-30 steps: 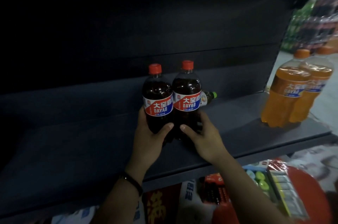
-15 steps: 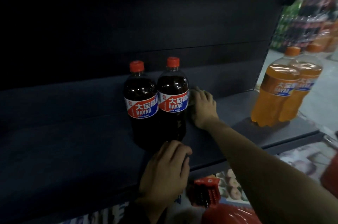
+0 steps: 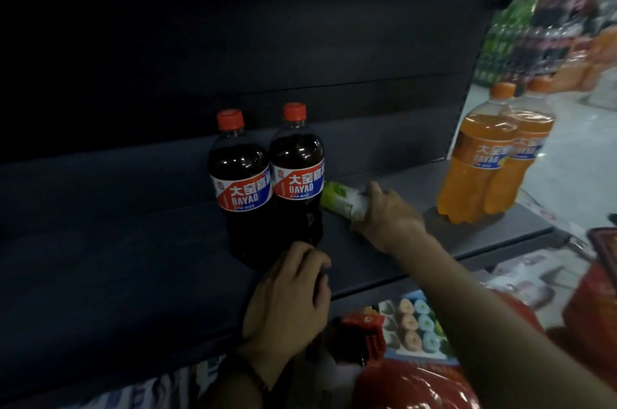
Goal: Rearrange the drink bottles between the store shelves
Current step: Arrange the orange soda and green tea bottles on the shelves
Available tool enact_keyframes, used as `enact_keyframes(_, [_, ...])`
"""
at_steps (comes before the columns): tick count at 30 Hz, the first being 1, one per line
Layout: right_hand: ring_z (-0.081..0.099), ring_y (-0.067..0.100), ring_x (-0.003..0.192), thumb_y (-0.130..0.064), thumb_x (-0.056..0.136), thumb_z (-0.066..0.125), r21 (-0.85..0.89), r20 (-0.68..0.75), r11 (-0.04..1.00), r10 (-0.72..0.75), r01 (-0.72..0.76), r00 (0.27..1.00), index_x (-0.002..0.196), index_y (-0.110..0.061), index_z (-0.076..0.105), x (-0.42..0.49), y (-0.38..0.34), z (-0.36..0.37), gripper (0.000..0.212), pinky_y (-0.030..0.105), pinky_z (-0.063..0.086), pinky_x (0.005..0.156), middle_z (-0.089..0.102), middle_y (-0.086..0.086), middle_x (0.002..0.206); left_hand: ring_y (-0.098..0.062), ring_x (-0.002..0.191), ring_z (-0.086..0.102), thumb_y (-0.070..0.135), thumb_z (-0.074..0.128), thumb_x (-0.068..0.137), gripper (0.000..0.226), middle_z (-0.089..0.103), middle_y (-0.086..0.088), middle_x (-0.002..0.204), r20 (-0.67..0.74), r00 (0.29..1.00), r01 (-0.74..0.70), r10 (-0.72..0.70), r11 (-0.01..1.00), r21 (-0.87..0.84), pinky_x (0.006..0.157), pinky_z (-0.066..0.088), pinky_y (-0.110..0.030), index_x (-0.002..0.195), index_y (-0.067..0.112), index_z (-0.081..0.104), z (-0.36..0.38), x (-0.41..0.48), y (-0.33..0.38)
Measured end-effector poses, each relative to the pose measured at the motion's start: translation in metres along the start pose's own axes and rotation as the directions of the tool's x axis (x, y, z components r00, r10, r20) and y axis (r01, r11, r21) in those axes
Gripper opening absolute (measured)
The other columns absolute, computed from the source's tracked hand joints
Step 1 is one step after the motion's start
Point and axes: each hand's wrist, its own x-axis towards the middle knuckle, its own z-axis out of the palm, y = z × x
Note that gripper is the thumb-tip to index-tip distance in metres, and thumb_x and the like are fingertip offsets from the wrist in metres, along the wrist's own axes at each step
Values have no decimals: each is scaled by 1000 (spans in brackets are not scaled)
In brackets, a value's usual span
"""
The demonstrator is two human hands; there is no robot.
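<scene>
The right hand [image 3: 387, 218] gripped a small green-labelled plastic bottle [image 3: 340, 200] lying on its side on the dark grey metal shelf [image 3: 133, 241], just beside an upright red-capped dark cola bottle [image 3: 297, 181]. Its long axis ran from behind that bottle toward the hand, and its cap was hidden. It was best drawn clear before being lifted, to avoid knocking the cola bottle. The left hand [image 3: 290, 291] rested loosely curled, holding nothing.

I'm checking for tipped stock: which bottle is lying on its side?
The small green-labelled bottle, gripped sideways by the right hand; the two cola bottles and two orange soda bottles stand upright.
</scene>
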Motion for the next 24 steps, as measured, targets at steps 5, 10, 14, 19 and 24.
enact_keyframes(5, [67,34,109,-57,71,88,225,-158,967,155,-118,975,133,-28,53,-101,33,-5,77,40,56,80,68,6,123,-11,101,60,33,63,99,15,48,12,120,-14,1000,-26,26,1000,-3,74,55,-30,111,32,53,-6,-2,6])
enact_keyframes(10, [69,17,94,-48,69,96,419,-303,907,105,33,947,118,-31,62,-165,39,-33,62,22,47,66,73,-8,103,-11,127,53,37,76,94,42,45,13,137,-13,999,33,-36,979,-203,99,56,-31,130,31,55,-15,-7,19])
enact_keyframes(14, [67,-6,85,-43,64,101,584,-370,794,75,170,926,112,-37,61,-194,25,-64,62,4,49,64,71,-20,97,-11,149,32,45,85,86,81,33,12,160,18,1000,-12,16,971,-241,118,38,-28,153,29,43,-31,-16,50])
enact_keyframes(19, [77,9,96,-36,67,100,680,-446,646,-12,347,895,117,-33,67,-217,0,-89,59,35,65,81,80,-7,105,-3,124,61,47,84,86,65,61,15,135,111,990,126,-82,868,-481,104,57,-41,140,33,50,-51,-25,101])
enact_keyframes(24, [77,7,97,-36,86,86,703,-472,531,-149,473,869,119,-25,73,-249,-27,-123,37,36,65,83,80,-9,105,-8,116,72,29,83,93,58,73,11,126,215,971,231,-102,633,-739,102,59,-49,140,38,51,-103,-44,124])
